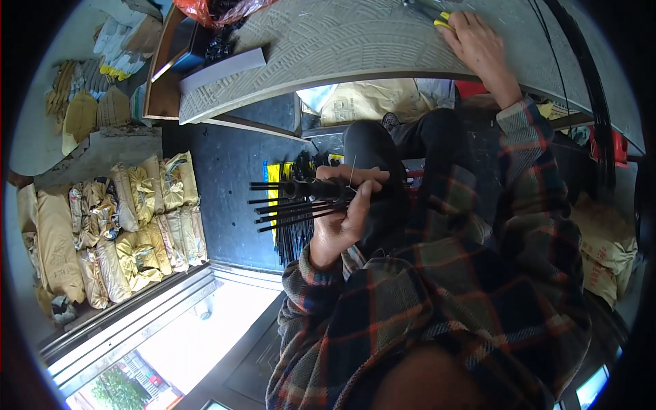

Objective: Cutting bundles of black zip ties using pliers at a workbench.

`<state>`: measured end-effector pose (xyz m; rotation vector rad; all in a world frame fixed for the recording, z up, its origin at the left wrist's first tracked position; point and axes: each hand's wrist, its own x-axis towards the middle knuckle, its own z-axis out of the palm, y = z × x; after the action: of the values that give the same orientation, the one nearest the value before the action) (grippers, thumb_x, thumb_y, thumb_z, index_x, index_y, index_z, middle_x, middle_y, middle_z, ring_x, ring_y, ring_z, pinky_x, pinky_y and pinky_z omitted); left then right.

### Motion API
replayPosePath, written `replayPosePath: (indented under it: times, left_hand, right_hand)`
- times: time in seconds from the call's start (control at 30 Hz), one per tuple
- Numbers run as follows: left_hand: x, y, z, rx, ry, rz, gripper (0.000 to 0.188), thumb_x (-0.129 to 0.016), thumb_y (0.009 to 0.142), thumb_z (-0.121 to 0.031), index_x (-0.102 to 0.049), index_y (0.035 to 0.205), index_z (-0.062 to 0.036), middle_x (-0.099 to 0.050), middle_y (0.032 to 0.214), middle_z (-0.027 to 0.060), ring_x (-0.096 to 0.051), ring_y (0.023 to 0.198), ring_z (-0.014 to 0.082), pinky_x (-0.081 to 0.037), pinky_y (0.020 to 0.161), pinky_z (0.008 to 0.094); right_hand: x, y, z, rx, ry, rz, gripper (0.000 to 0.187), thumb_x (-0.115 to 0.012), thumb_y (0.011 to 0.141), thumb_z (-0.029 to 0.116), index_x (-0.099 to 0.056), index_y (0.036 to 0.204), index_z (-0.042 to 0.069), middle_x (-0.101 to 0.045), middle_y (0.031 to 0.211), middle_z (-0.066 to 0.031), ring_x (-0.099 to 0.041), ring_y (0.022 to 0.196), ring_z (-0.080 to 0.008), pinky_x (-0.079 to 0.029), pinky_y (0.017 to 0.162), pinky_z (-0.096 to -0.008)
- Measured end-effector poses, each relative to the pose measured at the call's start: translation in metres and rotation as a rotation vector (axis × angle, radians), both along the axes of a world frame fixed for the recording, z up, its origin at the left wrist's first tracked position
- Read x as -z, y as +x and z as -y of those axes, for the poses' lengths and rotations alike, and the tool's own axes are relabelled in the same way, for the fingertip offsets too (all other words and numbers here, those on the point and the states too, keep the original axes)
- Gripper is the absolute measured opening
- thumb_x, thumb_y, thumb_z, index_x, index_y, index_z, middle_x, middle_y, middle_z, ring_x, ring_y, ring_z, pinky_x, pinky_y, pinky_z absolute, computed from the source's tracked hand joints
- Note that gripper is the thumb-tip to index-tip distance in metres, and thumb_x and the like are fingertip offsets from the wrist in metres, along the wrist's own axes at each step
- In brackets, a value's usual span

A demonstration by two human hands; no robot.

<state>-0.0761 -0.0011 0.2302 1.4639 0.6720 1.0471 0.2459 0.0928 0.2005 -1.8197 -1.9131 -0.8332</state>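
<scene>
My left hand [339, 225] is closed around a bundle of thin black rods [283, 213], held out over the floor beside my knees. The rods stick out to the left, and a thicker black tube-like piece [301, 189] lies along them. A thin wire [352, 176] stands up by my fingers. Up on the table, my right hand [476, 48] has its fingers on the yellow handles of a pliers-like tool [444, 20]. The tool's metal head points away to the left. Part of its handles is hidden under my fingers.
The patterned tabletop [342, 41] carries a red plastic bag [198, 10] and a grey strip [225, 68] at left. More black rods [294, 239] lie on yellow packaging below my left hand. Wrapped packages [123, 225] stand at left; black cables [591, 75] hang at right.
</scene>
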Motion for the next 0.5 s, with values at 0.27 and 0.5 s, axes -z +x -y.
replayPosePath:
  times: [0.27, 0.5]
  left_hand:
    - [0.017, -0.012, 0.006, 0.072, 0.046, 0.043, 0.017, -0.05, 0.084, 0.004, -0.037, 0.093, -0.0002, -0.059, 0.084, 0.0154, -0.06, 0.08, 0.0189, -0.048, 0.078, 0.0322]
    - [0.001, -0.002, 0.018, 0.083, 0.122, -0.066, 0.019, -0.053, 0.083, 0.002, -0.037, 0.093, -0.0018, -0.057, 0.087, 0.0154, -0.059, 0.078, 0.0179, -0.047, 0.075, 0.0293]
  right_hand:
    - [-0.055, -0.09, 0.108, -0.658, -0.38, -0.724, 0.02, -0.068, 0.073, 0.004, -0.057, 0.09, 0.0, -0.049, 0.105, -0.0166, -0.056, 0.09, -0.0266, -0.046, 0.077, -0.0321]
    - [-0.045, -0.15, 0.128, -0.899, -0.377, -1.156, 0.059, -0.079, 0.066, 0.01, -0.047, 0.115, 0.003, -0.047, 0.107, -0.0167, -0.05, 0.097, -0.0277, -0.043, 0.082, -0.0344]
